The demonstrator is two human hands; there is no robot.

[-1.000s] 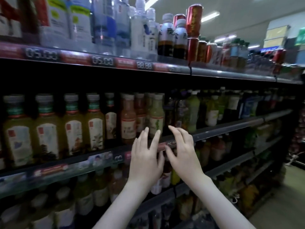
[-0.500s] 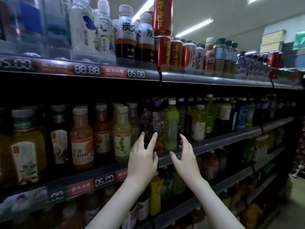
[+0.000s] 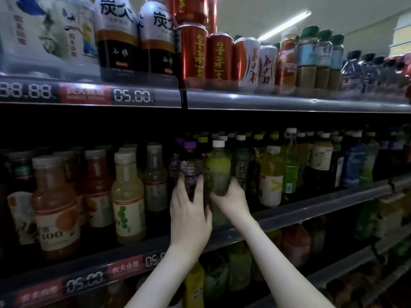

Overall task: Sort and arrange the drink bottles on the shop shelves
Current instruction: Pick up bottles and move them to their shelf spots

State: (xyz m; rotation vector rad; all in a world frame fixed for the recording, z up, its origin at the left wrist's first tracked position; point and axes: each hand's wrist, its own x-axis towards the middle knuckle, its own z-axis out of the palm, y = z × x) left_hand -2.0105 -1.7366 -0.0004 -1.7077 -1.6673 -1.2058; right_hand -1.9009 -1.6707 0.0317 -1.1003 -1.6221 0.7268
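Purple-capped dark bottle point(image 3: 189, 168) in left hand point(image 3: 189, 218), white-capped green bottle point(image 3: 219, 167) in right hand point(image 3: 232, 202), are being gripped; best kept upright.

Overhead is a pale, plain ceiling point(image 3: 255, 12) with one long tube light point(image 3: 285, 22) glowing slantwise across it, and the aisle beneath looks dim by comparison. The shelving is dark metal: the top shelf point(image 3: 289, 104) has a glossy grey front lip that catches the light, the middle shelf point(image 3: 322, 206) runs off to the right, and a lower shelf point(image 3: 338, 271) sits below in shadow. Price strips point(image 3: 131, 96) with red labels and digital figures reading 05.00 line the front edges at the left.
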